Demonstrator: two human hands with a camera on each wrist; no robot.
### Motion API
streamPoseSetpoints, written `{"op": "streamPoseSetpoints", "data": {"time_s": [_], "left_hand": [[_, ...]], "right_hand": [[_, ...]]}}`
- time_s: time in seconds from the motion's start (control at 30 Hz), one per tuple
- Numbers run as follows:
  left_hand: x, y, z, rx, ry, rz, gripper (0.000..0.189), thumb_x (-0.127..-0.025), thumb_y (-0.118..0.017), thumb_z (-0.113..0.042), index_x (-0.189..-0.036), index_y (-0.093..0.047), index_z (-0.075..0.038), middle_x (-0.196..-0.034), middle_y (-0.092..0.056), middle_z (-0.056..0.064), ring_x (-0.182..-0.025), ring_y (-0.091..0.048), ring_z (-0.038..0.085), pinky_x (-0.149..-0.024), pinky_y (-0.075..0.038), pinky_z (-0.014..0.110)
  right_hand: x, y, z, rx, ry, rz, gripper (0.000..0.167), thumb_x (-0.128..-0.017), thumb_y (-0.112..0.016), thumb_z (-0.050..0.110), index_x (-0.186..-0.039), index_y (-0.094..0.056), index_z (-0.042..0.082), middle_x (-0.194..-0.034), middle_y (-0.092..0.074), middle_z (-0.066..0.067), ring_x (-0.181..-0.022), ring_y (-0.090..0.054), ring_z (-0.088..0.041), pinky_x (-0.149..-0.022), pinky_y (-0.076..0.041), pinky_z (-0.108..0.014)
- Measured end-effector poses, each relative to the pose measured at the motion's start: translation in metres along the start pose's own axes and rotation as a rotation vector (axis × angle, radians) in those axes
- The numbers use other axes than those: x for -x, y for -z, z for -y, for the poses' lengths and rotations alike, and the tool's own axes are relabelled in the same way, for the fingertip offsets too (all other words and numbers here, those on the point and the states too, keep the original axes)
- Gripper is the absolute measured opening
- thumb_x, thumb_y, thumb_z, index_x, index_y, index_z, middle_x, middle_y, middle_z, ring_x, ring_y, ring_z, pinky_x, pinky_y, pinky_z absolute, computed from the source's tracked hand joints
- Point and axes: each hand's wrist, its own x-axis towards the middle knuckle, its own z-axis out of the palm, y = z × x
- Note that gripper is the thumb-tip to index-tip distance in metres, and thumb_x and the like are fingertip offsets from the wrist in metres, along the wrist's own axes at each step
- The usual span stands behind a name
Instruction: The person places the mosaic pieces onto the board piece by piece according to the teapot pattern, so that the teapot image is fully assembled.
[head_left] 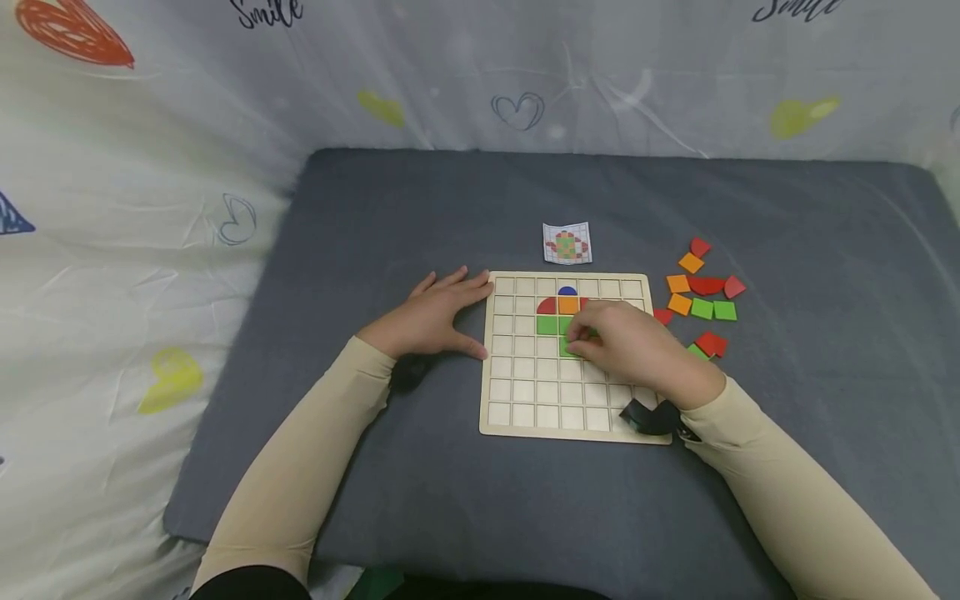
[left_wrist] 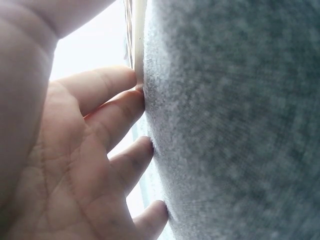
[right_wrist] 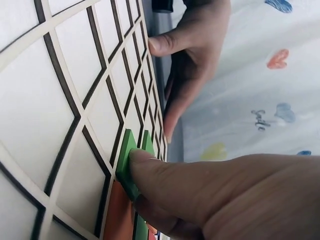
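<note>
A wooden grid board (head_left: pixel 489 400) lies on the grey table. My left hand (head_left: pixel 442 312) is spread at its left edge, thumb and index fingertips right at the rim; in the left wrist view its fingers (left_wrist: pixel 112 85) are extended along that edge. Over the board's middle, my right hand (head_left: pixel 630 342) pinches a green square tile (right_wrist: pixel 125 160) between thumb and fingers, low over the cells. Other tiles sit in the upper cells: a blue half-round (head_left: pixel 567 292), an orange square (head_left: pixel 568 305), a red rounded piece (head_left: pixel 547 307) and green squares (head_left: pixel 547 325). The right hand hides part of them.
A small picture card (head_left: pixel 567 243) with a coloured tile pattern lies behind the board. Loose red tiles (head_left: pixel 705 286), orange tiles (head_left: pixel 678 283) and green tiles (head_left: pixel 724 311) are scattered to the board's right. A printed white curtain (head_left: pixel 450 75) hangs behind the table.
</note>
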Motion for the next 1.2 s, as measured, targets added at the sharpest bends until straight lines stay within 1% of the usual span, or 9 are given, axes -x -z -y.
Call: {"op": "streamPoseSetpoints", "data": {"time_s": [0.1, 0.2, 0.33, 0.5, 0.63, 0.83, 1.0, 1.13, 1.2], "left_hand": [[0.001, 0.001, 0.0, 0.002, -0.002, 0.003, 0.113, -0.079, -0.086, -0.059, -0.168, -0.027, -0.025, -0.175, -0.016, -0.005, -0.164, -0.003, 0.024, -0.129, 0.005, 0.058], [0.001, 0.002, 0.0, 0.002, -0.001, 0.008, 0.113, -0.079, -0.085, -0.061, -0.168, -0.026, -0.025, -0.175, -0.015, -0.006, -0.164, -0.002, 0.024, -0.129, 0.005, 0.057], [0.001, 0.0, 0.001, 0.004, 0.002, 0.01, 0.112, -0.08, -0.084, -0.062, -0.168, -0.025, -0.026, -0.175, -0.014, -0.006, -0.164, -0.002, 0.023, -0.129, 0.005, 0.057], [0.001, 0.001, 0.002, 0.002, 0.005, 0.009, 0.112, -0.08, -0.085, -0.061, -0.168, -0.025, -0.026, -0.175, -0.014, -0.006, -0.164, -0.001, 0.023, -0.129, 0.005, 0.057], [0.002, 0.002, 0.0, 0.004, 0.006, 0.011, 0.112, -0.08, -0.085, -0.06, -0.168, -0.026, -0.026, -0.175, -0.014, -0.007, -0.164, -0.001, 0.022, -0.129, 0.005, 0.057], [0.002, 0.002, -0.001, 0.004, 0.01, 0.013, 0.112, -0.08, -0.086, -0.06, -0.168, -0.026, -0.026, -0.175, -0.014, -0.007, -0.164, 0.0, 0.022, -0.129, 0.006, 0.056], [0.002, 0.002, 0.0, 0.014, 0.007, 0.012, 0.111, -0.08, -0.086, -0.058, -0.168, -0.026, -0.026, -0.175, -0.014, -0.007, -0.164, 0.0, 0.022, -0.13, 0.006, 0.055], [0.001, 0.001, 0.001, 0.021, 0.006, 0.012, 0.111, -0.08, -0.086, -0.058, -0.168, -0.026, -0.026, -0.175, -0.013, -0.007, -0.164, 0.0, 0.022, -0.13, 0.007, 0.055], [0.001, 0.001, 0.001, 0.019, 0.01, 0.011, 0.111, -0.08, -0.086, -0.058, -0.168, -0.026, -0.026, -0.175, -0.013, -0.007, -0.164, 0.0, 0.021, -0.13, 0.007, 0.054]], "right_hand": [[0.002, 0.001, -0.002, 0.015, -0.011, -0.004, 0.004, -0.093, -0.082, 0.019, -0.092, -0.079, 0.017, -0.089, -0.071, 0.007, -0.083, -0.063, -0.015, -0.079, -0.055, -0.038], [0.004, 0.005, -0.004, 0.027, -0.045, -0.002, 0.006, -0.095, -0.081, 0.022, -0.091, -0.079, 0.018, -0.086, -0.07, 0.007, -0.078, -0.06, -0.014, -0.073, -0.052, -0.036], [0.007, 0.015, -0.01, -0.001, -0.088, 0.013, 0.006, -0.095, -0.08, 0.021, -0.092, -0.079, 0.016, -0.084, -0.069, 0.006, -0.076, -0.059, -0.015, -0.07, -0.05, -0.034], [0.013, 0.035, -0.02, -0.042, -0.146, 0.013, 0.009, -0.096, -0.078, 0.016, -0.102, -0.08, 0.01, -0.091, -0.073, -0.001, -0.075, -0.058, -0.018, -0.065, -0.048, -0.034], [0.02, 0.05, -0.032, -0.031, -0.206, -0.012, 0.014, -0.098, -0.076, 0.014, -0.108, -0.078, 0.005, -0.097, -0.073, -0.007, -0.073, -0.057, -0.019, -0.063, -0.047, -0.034], [0.029, 0.063, -0.051, -0.011, -0.279, -0.044, 0.014, -0.099, -0.075, 0.017, -0.108, -0.077, 0.007, -0.098, -0.074, -0.006, -0.063, -0.054, -0.02, -0.057, -0.044, -0.034], [0.035, 0.066, -0.066, 0.016, -0.292, -0.06, 0.014, -0.098, -0.076, 0.015, -0.109, -0.078, 0.007, -0.106, -0.076, -0.01, -0.069, -0.055, -0.021, -0.066, -0.045, -0.036], [0.04, 0.066, -0.078, 0.017, -0.324, -0.083, 0.021, -0.096, -0.079, 0.017, -0.111, -0.077, 0.003, -0.112, -0.075, -0.016, -0.081, -0.058, -0.023, -0.073, -0.046, -0.038], [0.041, 0.066, -0.083, 0.015, -0.335, -0.098, 0.025, -0.095, -0.081, 0.02, -0.112, -0.077, 0.002, -0.111, -0.074, -0.017, -0.084, -0.059, -0.024, -0.072, -0.047, -0.036]]}}
